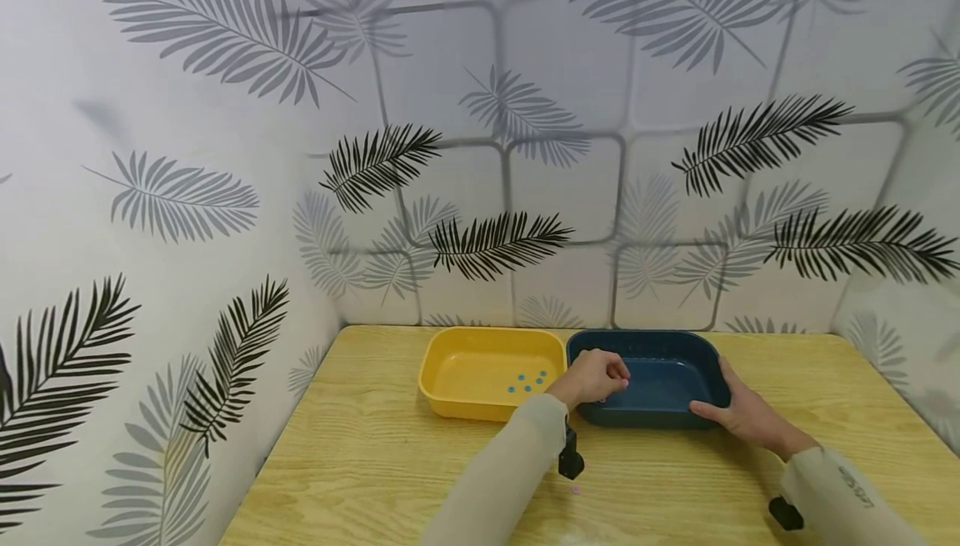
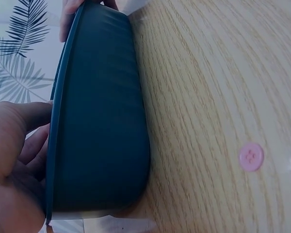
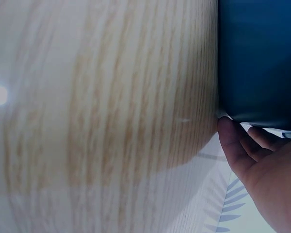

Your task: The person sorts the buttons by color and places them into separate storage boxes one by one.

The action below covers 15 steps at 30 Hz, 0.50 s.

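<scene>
Over the left part of a dark blue plastic bin [image 1: 660, 421], my left hand [image 1: 592, 375] has its fingers curled together, with a small pink button [image 1: 626, 383] showing at the fingertips. The left wrist view has this hand [image 2: 14, 155] at the bin's rim, its fingertips partly hidden behind it. My right hand [image 1: 746, 413] grips the bin's right end, thumb at the front rim and fingers along the side. Another pink button [image 1: 602, 400] shows inside the bin beneath the left wrist. One more pink button [image 2: 251, 156] lies on the table in front of the bin.
A yellow bin [image 1: 468, 411] stands directly left of the blue one, with several blue buttons [image 1: 527, 388] on its floor. Both stand on a wood-grain table [image 1: 360, 454] near the leaf-patterned wall [image 1: 562, 288] behind.
</scene>
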### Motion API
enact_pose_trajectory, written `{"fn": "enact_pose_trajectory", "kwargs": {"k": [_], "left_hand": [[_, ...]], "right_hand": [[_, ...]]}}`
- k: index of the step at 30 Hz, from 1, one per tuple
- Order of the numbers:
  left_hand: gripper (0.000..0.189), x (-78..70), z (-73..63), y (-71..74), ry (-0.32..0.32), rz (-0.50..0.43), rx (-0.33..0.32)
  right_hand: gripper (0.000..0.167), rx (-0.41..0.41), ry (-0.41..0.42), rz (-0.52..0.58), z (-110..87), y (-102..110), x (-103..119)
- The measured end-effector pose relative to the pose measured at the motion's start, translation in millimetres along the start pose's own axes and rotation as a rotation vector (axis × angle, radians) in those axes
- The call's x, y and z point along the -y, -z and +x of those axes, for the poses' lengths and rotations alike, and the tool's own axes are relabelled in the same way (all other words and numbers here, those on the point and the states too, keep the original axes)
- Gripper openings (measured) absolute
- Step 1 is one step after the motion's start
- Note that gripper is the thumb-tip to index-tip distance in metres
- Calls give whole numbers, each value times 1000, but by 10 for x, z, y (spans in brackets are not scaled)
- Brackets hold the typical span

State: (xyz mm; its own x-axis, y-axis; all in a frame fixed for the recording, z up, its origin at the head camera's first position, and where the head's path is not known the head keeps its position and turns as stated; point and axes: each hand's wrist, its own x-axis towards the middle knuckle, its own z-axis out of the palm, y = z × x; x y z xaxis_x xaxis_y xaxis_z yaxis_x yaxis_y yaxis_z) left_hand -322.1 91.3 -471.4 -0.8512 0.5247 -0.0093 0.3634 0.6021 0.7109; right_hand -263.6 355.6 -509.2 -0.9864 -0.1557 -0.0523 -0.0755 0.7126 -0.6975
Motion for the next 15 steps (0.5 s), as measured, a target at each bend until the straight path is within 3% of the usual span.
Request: {"fn": "enact_pose_trajectory", "kwargs": {"k": [5,15], "left_hand": [[18,20,-11,9,-4,-9,-8],[17,69,-127,140,-90,-9,21]], "right_hand": [[109,-2,-2,-12,8,-5,-8],[109,4,-3,-1,7,-4,-11]]}}
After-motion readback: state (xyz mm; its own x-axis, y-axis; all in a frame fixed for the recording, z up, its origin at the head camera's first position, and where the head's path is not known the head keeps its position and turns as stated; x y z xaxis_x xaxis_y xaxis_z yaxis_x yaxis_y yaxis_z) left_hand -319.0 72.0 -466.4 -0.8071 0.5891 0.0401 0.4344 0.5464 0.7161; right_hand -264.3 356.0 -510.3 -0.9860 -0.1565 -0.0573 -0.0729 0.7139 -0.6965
